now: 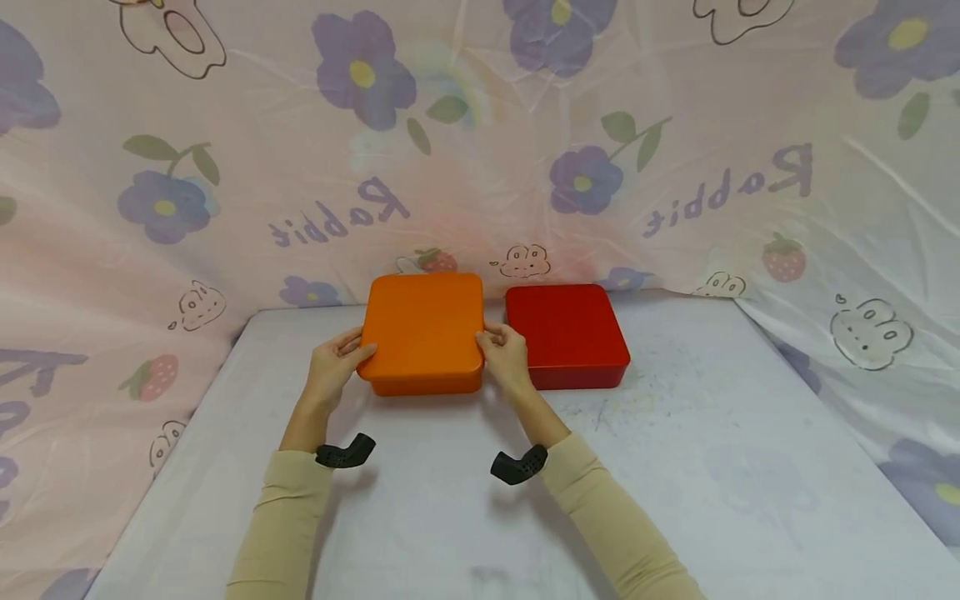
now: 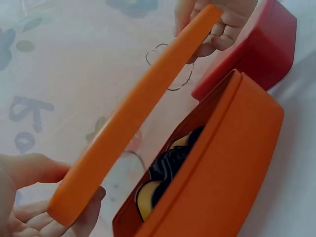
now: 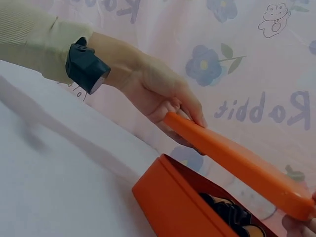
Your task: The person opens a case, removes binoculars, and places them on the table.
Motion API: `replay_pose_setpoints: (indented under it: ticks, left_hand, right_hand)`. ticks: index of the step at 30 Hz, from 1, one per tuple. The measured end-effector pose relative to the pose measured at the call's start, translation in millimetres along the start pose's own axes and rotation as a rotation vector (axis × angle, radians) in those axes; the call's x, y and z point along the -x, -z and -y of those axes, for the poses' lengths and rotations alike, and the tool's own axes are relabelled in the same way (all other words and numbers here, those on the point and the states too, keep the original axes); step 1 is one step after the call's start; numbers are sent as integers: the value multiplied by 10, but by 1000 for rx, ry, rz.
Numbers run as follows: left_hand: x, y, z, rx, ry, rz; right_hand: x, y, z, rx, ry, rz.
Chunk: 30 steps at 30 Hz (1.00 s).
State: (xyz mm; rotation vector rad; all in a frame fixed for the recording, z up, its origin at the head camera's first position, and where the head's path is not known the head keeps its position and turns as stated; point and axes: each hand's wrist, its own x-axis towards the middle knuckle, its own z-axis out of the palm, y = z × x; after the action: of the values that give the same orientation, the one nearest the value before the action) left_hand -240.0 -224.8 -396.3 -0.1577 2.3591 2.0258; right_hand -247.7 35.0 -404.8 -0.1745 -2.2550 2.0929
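On the L edge of an orange lid (image 1: 423,323), my L hand (image 1: 333,365) pinches, thumb on top & fingers under. Lid's raised just above an orange box (image 1: 427,386), w/ a gap btwn; box sits on the white table (image 1: 442,525), w/ black & yellow things (image 2: 165,165) inside, partly hidden. My R hand (image 1: 507,357) pinches lid's R edge the same way. Just R of that hand, a red box (image 1: 567,329) sits near the patterned cloth (image 1: 480,183).
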Motion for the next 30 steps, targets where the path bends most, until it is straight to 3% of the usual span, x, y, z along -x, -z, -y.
replay_pose_setpoints:
  ticks: [6, 14, 30]
  left_hand:
    - [85, 53, -42, 41, 9, 34]
    - [197, 131, -27, -8, -2, 66]
    - [381, 218, -26, -47, -40, 72]
  right_hand:
    - [31, 38, 2, -4, -19, 44]
    - [80, 70, 8, 31, 2, 106]
    - [187, 134, 25, -26, -69, 217]
